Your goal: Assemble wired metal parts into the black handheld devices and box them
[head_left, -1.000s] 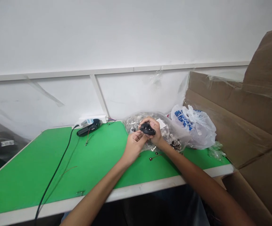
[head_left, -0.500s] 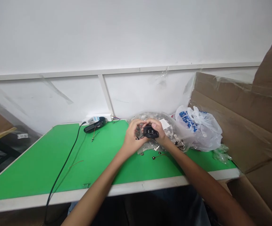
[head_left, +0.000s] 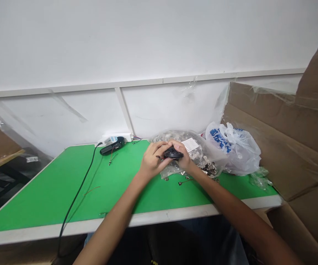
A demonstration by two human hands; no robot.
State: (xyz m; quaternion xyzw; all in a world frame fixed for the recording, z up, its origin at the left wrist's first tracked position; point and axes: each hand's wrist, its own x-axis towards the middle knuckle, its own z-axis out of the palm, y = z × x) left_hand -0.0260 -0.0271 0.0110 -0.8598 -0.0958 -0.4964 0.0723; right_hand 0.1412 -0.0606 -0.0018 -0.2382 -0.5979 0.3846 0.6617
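A small black plastic housing point(head_left: 173, 153) is held between my two hands above the green tabletop. My left hand point(head_left: 154, 158) grips its left side, the thumb along the lower edge and the fingers curled over the top. The fingers of my right hand point(head_left: 183, 154) are closed around its right side. A short wire end with a small metal piece point(head_left: 158, 157) sticks out by my left fingers. Behind the hands lies a clear plastic bag point(head_left: 200, 152) of small metal parts, some spilling out as a pile point(head_left: 210, 169). The inside of the housing is mostly hidden.
At the back left, a black device point(head_left: 111, 146) with thin wires lies against a white power strip point(head_left: 117, 138). A black cable point(head_left: 78, 198) runs over the front edge. A knotted white bag point(head_left: 236, 151) and a cardboard box point(head_left: 282, 143) stand at the right.
The housing has tilted, so its face with two round metal fittings no longer shows. My left hand has closed in on it, and both hands have drawn nearer together.
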